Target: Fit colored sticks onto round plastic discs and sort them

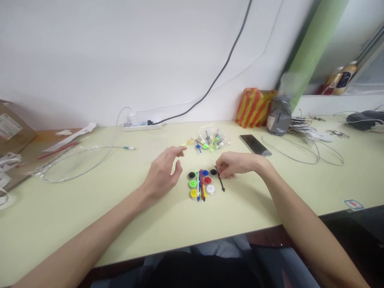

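While the right hand (232,165) pinches the black pin (220,181) at its upper end, tip resting on the surface (120,208) beside the coloured discs (201,184) | left hand (163,172) hovers loose, empty | pin likely light, thin, slippery: grip mid-shaft.

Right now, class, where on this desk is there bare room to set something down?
Bare: the near edge of the desk, below the coloured discs, and the stretch between the left hand and the clear cable. Crowded: around the discs, phone and striped bag.
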The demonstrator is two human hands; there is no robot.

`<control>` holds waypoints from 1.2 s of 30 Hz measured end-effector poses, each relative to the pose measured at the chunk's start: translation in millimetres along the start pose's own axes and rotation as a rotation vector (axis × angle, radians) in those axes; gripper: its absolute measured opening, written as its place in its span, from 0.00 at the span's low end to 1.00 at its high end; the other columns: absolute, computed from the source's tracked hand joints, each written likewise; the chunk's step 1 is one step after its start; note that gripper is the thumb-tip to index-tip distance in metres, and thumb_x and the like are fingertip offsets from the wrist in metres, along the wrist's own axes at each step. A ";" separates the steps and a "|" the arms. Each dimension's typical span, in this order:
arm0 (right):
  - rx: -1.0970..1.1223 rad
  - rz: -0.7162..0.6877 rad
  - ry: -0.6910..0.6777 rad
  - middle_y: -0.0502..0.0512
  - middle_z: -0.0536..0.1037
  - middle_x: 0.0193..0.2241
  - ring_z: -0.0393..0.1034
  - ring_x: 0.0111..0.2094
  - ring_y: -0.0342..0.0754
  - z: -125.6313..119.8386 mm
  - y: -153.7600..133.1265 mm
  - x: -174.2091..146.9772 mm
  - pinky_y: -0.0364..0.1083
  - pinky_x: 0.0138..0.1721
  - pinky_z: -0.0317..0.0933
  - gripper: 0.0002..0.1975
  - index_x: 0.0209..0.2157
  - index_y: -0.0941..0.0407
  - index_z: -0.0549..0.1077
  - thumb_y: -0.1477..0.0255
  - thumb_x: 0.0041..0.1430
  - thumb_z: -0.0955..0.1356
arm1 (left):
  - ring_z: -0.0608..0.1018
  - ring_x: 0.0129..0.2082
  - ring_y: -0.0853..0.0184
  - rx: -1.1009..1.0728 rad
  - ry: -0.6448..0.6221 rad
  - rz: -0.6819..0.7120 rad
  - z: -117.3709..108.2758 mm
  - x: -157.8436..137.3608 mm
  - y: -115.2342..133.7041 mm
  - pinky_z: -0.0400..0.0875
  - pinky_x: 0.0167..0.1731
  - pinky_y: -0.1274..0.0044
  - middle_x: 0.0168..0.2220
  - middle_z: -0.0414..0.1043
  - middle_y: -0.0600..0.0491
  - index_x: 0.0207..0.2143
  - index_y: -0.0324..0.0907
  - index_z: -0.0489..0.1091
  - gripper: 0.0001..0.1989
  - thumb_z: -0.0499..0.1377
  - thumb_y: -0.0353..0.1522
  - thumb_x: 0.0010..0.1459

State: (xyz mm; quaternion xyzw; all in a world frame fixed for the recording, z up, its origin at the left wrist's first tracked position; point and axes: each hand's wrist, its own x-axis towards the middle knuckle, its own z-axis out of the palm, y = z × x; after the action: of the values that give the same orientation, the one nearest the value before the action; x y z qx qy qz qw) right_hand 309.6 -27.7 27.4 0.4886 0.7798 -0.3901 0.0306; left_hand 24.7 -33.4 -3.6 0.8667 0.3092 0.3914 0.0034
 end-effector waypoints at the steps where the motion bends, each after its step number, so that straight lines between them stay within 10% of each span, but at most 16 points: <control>1: -0.008 -0.003 0.010 0.52 0.76 0.24 0.69 0.27 0.45 0.1 0.4 0.2 0.43 0.28 0.58 0.02 0.30 0.57 0.72 0.74 0.52 0.68 | 0.76 0.45 0.64 0.000 0.000 0.002 0.2 0.0 -0.1 0.71 0.46 0.69 0.44 0.72 0.49 0.59 0.44 0.61 0.20 0.50 0.24 0.65; 36: 0.036 0.108 0.032 0.55 0.76 0.27 0.70 0.28 0.47 0.1 8.9 3.3 0.44 0.25 0.61 0.11 0.33 0.57 0.72 0.64 0.54 0.72 | 0.76 0.45 0.64 0.004 -0.019 -0.047 2.8 -3.4 -1.7 0.72 0.47 0.68 0.45 0.73 0.50 0.63 0.47 0.54 0.26 0.51 0.24 0.64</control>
State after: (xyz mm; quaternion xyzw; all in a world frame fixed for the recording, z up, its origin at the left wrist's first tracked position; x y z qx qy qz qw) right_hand 314.8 -23.4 20.8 0.5368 0.7454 -0.3942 0.0304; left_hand 24.0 -33.1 -8.2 0.8629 0.3302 0.3824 0.0137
